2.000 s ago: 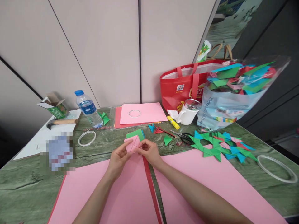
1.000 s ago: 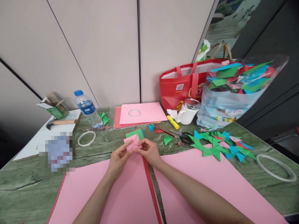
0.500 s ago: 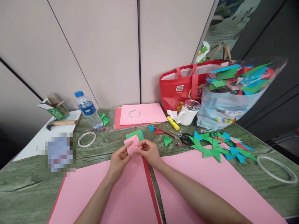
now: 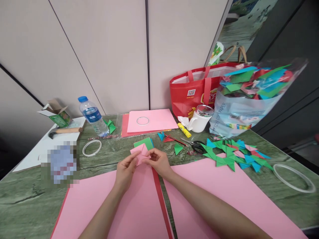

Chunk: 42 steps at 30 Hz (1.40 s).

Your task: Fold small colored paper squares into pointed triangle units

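Observation:
A small creased square of pink paper (image 4: 141, 153) is held between my two hands, over the far end of a large pink sheet (image 4: 99, 202). My left hand (image 4: 126, 167) pinches its left side between thumb and fingers. On its right edge, the thumb and fingertips of my right hand (image 4: 159, 161) close together. Just behind the square lies a small stack of green and blue paper (image 4: 147, 143), partly covered by it. To the right of the hands are a folded green piece (image 4: 177, 149), a red folded piece (image 4: 168, 139) and a blue one (image 4: 160, 135).
Scissors (image 4: 195, 145), a glue stick (image 4: 184, 130) and a white mug (image 4: 200, 120) stand or lie right of centre. Folded paper rings (image 4: 224, 159) lie farther right, below a plastic bag (image 4: 239, 109). A water bottle (image 4: 93, 116), tape roll (image 4: 92, 148) and hammer (image 4: 66, 131) are left.
The pink square has shifted slightly left and tilted a little between my fingers. Both hands keep their pinch on it. The whole view has moved slightly.

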Each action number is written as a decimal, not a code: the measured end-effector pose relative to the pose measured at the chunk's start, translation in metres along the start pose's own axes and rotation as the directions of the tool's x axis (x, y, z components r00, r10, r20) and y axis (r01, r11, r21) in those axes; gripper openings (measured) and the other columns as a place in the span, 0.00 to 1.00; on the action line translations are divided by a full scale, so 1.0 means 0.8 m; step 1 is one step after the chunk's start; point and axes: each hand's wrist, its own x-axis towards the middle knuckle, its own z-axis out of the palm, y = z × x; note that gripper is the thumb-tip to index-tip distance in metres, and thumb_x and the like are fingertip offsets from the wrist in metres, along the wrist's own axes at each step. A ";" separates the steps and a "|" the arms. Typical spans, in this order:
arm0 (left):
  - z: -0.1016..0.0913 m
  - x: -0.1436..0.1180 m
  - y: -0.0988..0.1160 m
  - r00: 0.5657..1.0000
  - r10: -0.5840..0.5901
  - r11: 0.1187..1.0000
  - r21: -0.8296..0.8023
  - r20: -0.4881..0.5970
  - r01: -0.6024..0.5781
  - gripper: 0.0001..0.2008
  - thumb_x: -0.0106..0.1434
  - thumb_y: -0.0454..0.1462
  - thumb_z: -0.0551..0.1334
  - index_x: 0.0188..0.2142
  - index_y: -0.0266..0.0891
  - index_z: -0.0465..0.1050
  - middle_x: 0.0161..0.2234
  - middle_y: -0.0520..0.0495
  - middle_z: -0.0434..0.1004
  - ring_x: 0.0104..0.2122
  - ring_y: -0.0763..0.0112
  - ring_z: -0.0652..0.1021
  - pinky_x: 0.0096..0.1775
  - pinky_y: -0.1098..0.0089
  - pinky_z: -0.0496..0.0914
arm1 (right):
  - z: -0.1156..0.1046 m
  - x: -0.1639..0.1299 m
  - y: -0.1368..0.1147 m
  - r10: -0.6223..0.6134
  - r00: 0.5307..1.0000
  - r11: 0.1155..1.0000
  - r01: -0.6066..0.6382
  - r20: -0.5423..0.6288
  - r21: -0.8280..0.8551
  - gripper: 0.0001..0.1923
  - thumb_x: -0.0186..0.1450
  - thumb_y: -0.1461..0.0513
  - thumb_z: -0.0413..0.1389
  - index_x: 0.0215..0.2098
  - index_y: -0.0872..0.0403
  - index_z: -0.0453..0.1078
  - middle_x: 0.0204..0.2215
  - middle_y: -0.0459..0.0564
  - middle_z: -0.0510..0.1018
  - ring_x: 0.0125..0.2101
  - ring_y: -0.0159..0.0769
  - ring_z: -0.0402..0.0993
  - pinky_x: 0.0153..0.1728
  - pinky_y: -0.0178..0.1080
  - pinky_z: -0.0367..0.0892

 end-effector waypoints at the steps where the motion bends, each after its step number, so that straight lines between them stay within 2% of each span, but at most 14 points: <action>1: -0.001 0.000 -0.002 1.000 -0.006 1.000 0.005 0.020 0.005 0.20 0.49 0.41 0.63 0.41 0.35 0.74 0.15 0.53 0.66 0.18 0.77 0.66 0.24 0.74 0.63 | 0.000 0.000 -0.001 0.008 1.000 1.000 -0.008 0.009 0.010 0.11 0.46 0.60 0.62 0.25 0.55 0.67 0.21 0.42 0.68 0.22 0.28 0.64 0.24 0.31 0.62; 3: -0.002 0.001 -0.003 0.998 -0.015 1.000 0.020 0.058 0.014 0.21 0.49 0.41 0.63 0.43 0.35 0.72 0.14 0.56 0.63 0.16 0.79 0.62 0.22 0.76 0.61 | 0.000 0.000 -0.001 0.025 0.999 0.999 -0.026 0.022 0.037 0.11 0.46 0.60 0.62 0.24 0.55 0.67 0.21 0.42 0.67 0.21 0.28 0.64 0.24 0.31 0.62; 7: -0.001 0.000 0.000 0.998 -0.013 0.998 0.068 0.062 0.009 0.20 0.50 0.41 0.62 0.43 0.35 0.72 0.14 0.58 0.58 0.16 0.81 0.56 0.21 0.77 0.57 | 0.000 0.001 -0.001 0.049 0.999 0.997 -0.050 0.023 0.066 0.12 0.46 0.60 0.63 0.24 0.55 0.66 0.20 0.42 0.68 0.21 0.28 0.65 0.23 0.32 0.63; 11: 0.000 -0.002 0.004 0.998 -0.013 0.993 0.116 0.060 0.006 0.21 0.50 0.41 0.62 0.43 0.35 0.72 0.15 0.56 0.61 0.17 0.80 0.57 0.19 0.77 0.54 | 0.000 0.002 -0.001 0.061 0.998 0.996 -0.061 0.016 0.058 0.13 0.45 0.59 0.63 0.24 0.55 0.66 0.19 0.41 0.67 0.20 0.28 0.64 0.22 0.31 0.62; 16: -0.001 -0.003 0.006 0.997 -0.011 0.994 0.106 0.070 0.004 0.19 0.50 0.40 0.62 0.42 0.36 0.73 0.19 0.53 0.66 0.20 0.78 0.60 0.22 0.76 0.56 | 0.000 0.002 -0.002 0.054 0.999 0.998 -0.054 0.001 0.031 0.13 0.45 0.58 0.63 0.23 0.56 0.65 0.19 0.41 0.66 0.20 0.27 0.63 0.21 0.31 0.61; 20: 0.001 -0.006 0.012 0.998 -0.023 0.991 0.135 0.052 0.016 0.22 0.47 0.39 0.65 0.43 0.37 0.73 0.15 0.58 0.54 0.17 0.80 0.55 0.20 0.77 0.52 | 0.000 0.002 -0.002 0.051 0.999 0.999 -0.051 0.002 0.015 0.13 0.45 0.58 0.63 0.23 0.55 0.65 0.18 0.41 0.65 0.19 0.26 0.61 0.20 0.30 0.60; 23: 0.003 -0.007 0.015 0.998 -0.038 0.992 0.121 0.048 0.032 0.24 0.44 0.39 0.67 0.43 0.37 0.73 0.16 0.59 0.47 0.17 0.81 0.51 0.19 0.77 0.49 | -0.001 0.002 -0.002 0.048 0.999 0.999 -0.048 -0.003 -0.003 0.14 0.44 0.57 0.63 0.23 0.55 0.65 0.19 0.41 0.65 0.19 0.26 0.61 0.20 0.30 0.60; 34: 0.000 -0.003 0.002 1.000 -0.013 0.988 0.154 0.028 0.008 0.23 0.46 0.39 0.66 0.44 0.37 0.72 0.18 0.58 0.46 0.18 0.81 0.50 0.19 0.76 0.48 | 0.001 0.004 -0.001 0.112 0.994 0.991 -0.112 0.001 0.072 0.14 0.44 0.58 0.63 0.23 0.55 0.64 0.17 0.39 0.64 0.16 0.25 0.62 0.17 0.30 0.61; 42: -0.001 0.000 -0.006 1.000 -0.026 0.996 0.089 0.016 0.025 0.23 0.45 0.39 0.66 0.42 0.36 0.73 0.18 0.59 0.47 0.19 0.80 0.52 0.21 0.76 0.51 | -0.002 0.005 0.003 0.087 0.996 0.996 -0.087 -0.001 0.010 0.14 0.44 0.58 0.63 0.21 0.55 0.63 0.14 0.38 0.63 0.15 0.24 0.59 0.16 0.29 0.58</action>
